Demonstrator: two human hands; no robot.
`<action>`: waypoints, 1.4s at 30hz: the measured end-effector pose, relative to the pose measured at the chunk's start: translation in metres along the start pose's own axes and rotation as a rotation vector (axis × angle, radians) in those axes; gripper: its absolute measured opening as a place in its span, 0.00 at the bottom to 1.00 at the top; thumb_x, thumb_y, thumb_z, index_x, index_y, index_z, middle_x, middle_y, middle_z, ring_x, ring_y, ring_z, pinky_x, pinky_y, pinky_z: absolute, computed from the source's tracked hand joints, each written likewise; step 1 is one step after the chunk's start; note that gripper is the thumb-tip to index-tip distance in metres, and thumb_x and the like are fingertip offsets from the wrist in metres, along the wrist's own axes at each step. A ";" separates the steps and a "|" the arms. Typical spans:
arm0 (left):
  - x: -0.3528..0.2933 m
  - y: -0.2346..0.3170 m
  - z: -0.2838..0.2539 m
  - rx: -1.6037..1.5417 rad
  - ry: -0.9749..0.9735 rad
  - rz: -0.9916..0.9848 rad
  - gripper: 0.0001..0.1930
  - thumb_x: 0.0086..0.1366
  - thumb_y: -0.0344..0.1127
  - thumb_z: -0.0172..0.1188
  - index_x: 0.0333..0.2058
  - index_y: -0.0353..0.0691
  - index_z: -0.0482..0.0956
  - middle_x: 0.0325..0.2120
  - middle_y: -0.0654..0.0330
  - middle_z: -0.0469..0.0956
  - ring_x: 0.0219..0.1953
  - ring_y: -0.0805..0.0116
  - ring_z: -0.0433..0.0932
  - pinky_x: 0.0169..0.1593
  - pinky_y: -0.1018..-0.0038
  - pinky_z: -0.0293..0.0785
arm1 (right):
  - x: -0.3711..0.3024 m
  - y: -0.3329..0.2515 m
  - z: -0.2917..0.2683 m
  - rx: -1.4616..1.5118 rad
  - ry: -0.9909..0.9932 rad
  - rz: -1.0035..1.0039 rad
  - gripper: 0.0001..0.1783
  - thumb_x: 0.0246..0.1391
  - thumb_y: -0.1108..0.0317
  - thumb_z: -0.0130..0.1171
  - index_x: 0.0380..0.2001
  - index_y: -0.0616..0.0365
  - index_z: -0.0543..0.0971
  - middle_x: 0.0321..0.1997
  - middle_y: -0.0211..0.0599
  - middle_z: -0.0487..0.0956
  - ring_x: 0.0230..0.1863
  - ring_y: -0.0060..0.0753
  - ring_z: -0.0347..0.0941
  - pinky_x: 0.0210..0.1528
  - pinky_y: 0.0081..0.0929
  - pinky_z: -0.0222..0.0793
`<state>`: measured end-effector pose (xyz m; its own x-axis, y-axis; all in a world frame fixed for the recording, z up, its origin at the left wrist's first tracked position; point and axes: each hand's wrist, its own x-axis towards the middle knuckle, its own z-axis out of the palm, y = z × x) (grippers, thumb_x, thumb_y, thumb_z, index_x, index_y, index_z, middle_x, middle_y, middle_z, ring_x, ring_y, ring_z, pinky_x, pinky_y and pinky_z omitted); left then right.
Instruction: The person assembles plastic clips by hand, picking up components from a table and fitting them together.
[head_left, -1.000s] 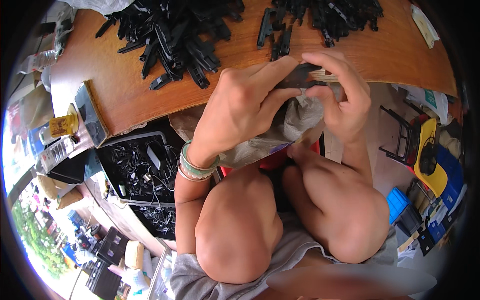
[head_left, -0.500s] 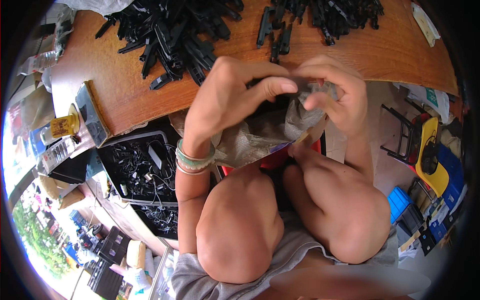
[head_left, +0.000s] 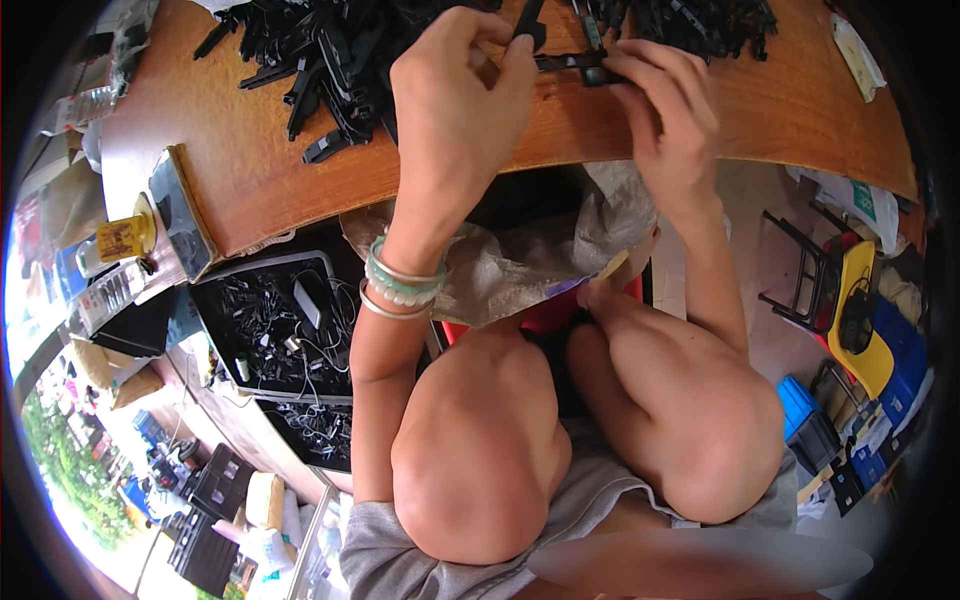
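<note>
Both my hands are over the near part of the wooden table. Between thumb and fingers, my left hand (head_left: pixel 455 115) grips a narrow black plastic part (head_left: pixel 530 28) that points away from me. My right hand (head_left: pixel 672 120) has thumb and forefinger closed on the end of another slim black plastic part (head_left: pixel 592 72), lying crosswise close to the tabletop. Beyond my left hand spreads a big heap of black plastic parts (head_left: pixel 335 75), and a second heap of similar parts (head_left: pixel 715 28) lies past my right hand. What exactly these parts are I cannot make out.
An opened woven sack (head_left: pixel 500 270) hangs between the table edge (head_left: pixel 290 228) and my knees. Black trays (head_left: pixel 270 325) with cables and small pieces stand on the left. To the right are a yellow chair (head_left: pixel 862 320) and a blue crate (head_left: pixel 797 400).
My hands have gone from close together above the sack, with something dark between them, to farther forward over the table and apart. Each now grips a black part.
</note>
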<state>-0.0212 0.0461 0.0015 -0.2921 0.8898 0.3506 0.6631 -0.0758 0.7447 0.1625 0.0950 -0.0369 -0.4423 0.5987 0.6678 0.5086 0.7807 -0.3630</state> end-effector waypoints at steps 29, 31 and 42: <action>-0.025 0.014 -0.008 -1.060 -0.466 -0.645 0.15 0.65 0.29 0.56 0.47 0.25 0.75 0.37 0.56 0.80 0.39 0.70 0.79 0.46 0.79 0.75 | 0.018 -0.039 -0.038 0.520 -0.098 0.154 0.13 0.39 0.89 0.61 0.31 0.65 0.82 0.32 0.42 0.80 0.29 0.30 0.78 0.31 0.19 0.75; -0.032 0.019 -0.011 -0.900 -0.450 -0.447 0.16 0.62 0.29 0.59 0.48 0.28 0.75 0.35 0.55 0.81 0.35 0.71 0.80 0.41 0.78 0.75 | 0.015 -0.042 -0.038 0.518 -0.054 0.176 0.14 0.39 0.90 0.60 0.31 0.65 0.82 0.32 0.42 0.80 0.29 0.30 0.78 0.31 0.19 0.75; -0.031 0.016 -0.013 -0.235 -0.385 0.287 0.19 0.54 0.27 0.61 0.45 0.33 0.71 0.23 0.49 0.73 0.25 0.46 0.74 0.26 0.61 0.69 | 0.020 -0.032 -0.043 0.383 -0.118 0.024 0.23 0.32 0.91 0.62 0.37 0.65 0.81 0.39 0.41 0.78 0.35 0.33 0.75 0.35 0.24 0.75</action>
<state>-0.0104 0.0108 0.0104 0.1815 0.9157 0.3584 0.4940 -0.4001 0.7720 0.1695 0.0749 0.0164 -0.5266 0.6162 0.5856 0.2169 0.7635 -0.6084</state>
